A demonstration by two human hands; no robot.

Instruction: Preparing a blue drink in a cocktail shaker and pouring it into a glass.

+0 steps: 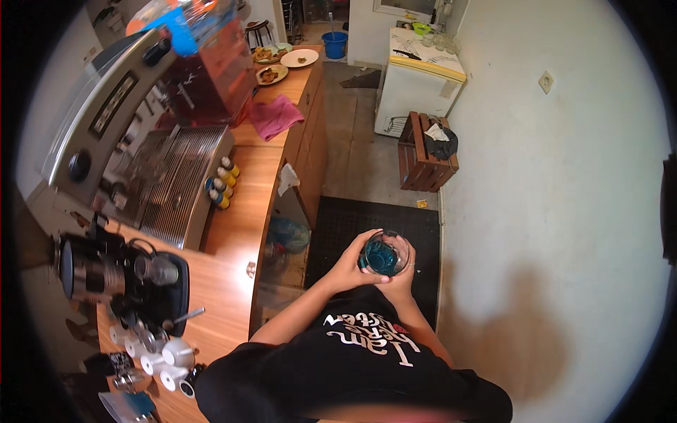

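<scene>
A clear, teal-tinted drinking glass (385,255) is held in front of my body, above the dark floor mat. I look down into its round mouth, and its lower part shows blue-green. Around the glass's left side, my left hand (350,268) is closed, thumb along the near side. On the opposite side my right hand (400,282) wraps round it, its fingers partly hidden by the glass. Whether any liquid is in the glass, I cannot tell.
To my left runs a wooden counter (229,271) with an espresso machine (106,120), a coffee grinder (88,268), several white cups (176,352), a pink cloth (276,118) and plates of food (300,58). Ahead stand a wooden crate (423,166) and white chest freezer (416,92). A wall (550,176) rises right.
</scene>
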